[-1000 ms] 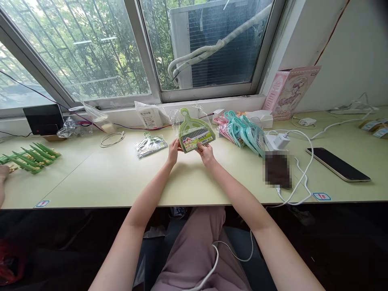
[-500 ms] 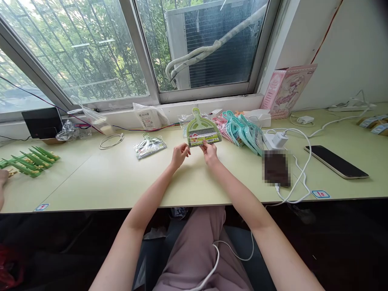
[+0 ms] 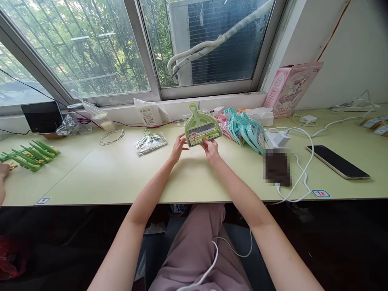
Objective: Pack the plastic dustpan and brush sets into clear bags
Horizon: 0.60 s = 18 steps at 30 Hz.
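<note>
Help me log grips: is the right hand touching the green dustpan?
Touching. The head view shows the right hand holding the green dustpan by its lower edge, thumb in front.

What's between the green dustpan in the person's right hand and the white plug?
A pile of pink and turquoise items lies between the green dustpan and the white plug, as the head view shows.

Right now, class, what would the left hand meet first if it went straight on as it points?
Probably the green dustpan in the right hand: its left edge lies just ahead of the left hand, though depth is unclear and they may already touch.
</note>
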Each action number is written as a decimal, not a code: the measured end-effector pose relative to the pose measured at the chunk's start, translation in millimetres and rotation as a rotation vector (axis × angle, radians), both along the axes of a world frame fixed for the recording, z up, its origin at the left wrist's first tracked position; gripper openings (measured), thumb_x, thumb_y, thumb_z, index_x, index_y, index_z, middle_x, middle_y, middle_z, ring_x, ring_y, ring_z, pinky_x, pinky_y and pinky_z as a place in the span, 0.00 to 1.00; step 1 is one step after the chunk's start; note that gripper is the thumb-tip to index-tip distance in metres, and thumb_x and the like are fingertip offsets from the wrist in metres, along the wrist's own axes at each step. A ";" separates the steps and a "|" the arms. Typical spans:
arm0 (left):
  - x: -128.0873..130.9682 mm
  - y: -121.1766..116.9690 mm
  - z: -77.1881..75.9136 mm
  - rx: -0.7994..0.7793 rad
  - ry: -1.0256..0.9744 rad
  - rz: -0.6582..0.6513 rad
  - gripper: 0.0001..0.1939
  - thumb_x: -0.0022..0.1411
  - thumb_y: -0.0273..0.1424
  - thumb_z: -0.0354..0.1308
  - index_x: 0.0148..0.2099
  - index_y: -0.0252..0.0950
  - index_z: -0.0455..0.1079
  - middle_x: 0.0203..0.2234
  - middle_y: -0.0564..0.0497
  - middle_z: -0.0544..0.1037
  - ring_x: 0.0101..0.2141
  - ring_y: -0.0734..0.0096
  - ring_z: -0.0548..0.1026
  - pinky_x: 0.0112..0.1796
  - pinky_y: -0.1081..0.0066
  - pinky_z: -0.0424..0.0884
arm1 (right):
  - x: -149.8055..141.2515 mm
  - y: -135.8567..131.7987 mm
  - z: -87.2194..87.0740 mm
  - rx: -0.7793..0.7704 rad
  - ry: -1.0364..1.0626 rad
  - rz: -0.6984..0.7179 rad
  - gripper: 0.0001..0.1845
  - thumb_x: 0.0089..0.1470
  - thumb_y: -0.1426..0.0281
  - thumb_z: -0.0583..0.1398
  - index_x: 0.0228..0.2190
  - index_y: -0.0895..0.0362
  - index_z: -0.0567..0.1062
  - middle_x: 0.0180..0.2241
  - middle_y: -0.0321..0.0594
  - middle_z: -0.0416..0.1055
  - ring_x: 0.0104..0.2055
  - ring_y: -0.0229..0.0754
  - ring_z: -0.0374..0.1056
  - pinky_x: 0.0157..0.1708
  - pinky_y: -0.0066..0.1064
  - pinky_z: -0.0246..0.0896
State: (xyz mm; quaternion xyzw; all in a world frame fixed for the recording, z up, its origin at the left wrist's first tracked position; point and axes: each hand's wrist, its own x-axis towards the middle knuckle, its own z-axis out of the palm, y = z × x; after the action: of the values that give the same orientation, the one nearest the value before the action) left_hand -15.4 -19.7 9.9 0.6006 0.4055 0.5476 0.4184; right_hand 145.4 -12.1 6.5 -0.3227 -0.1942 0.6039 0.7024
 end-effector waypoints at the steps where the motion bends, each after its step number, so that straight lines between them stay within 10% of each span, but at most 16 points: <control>1: 0.5 0.3 0.2 -0.036 0.024 -0.055 0.32 0.55 0.53 0.61 0.54 0.35 0.64 0.43 0.42 0.79 0.38 0.64 0.79 0.32 0.69 0.74 | -2.5 -1.5 -0.6 0.000 -0.017 0.013 0.10 0.49 0.80 0.66 0.32 0.57 0.72 0.31 0.34 0.78 0.34 0.36 0.77 0.43 0.31 0.77; 9: 15.7 -8.2 -14.8 -0.180 0.136 -0.357 0.37 0.50 0.47 0.68 0.56 0.34 0.60 0.38 0.37 0.82 0.29 0.63 0.81 0.34 0.65 0.74 | -4.4 -10.9 3.3 0.017 -0.018 -0.083 0.14 0.50 0.76 0.66 0.40 0.56 0.74 0.35 0.36 0.80 0.38 0.38 0.78 0.49 0.32 0.75; 18: 15.0 -4.6 -7.9 -0.148 0.022 -0.311 0.32 0.59 0.50 0.61 0.60 0.38 0.64 0.50 0.39 0.79 0.42 0.61 0.81 0.49 0.60 0.71 | -0.6 -7.3 6.4 -0.016 -0.009 -0.071 0.11 0.51 0.78 0.65 0.38 0.56 0.74 0.34 0.36 0.79 0.39 0.38 0.78 0.49 0.33 0.75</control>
State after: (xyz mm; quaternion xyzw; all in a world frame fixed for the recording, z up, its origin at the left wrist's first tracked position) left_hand -0.4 -24.3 2.0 0.6297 0.3512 0.4383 0.5367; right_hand 144.9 -19.4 12.9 -0.3376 -0.1810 0.5786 0.7201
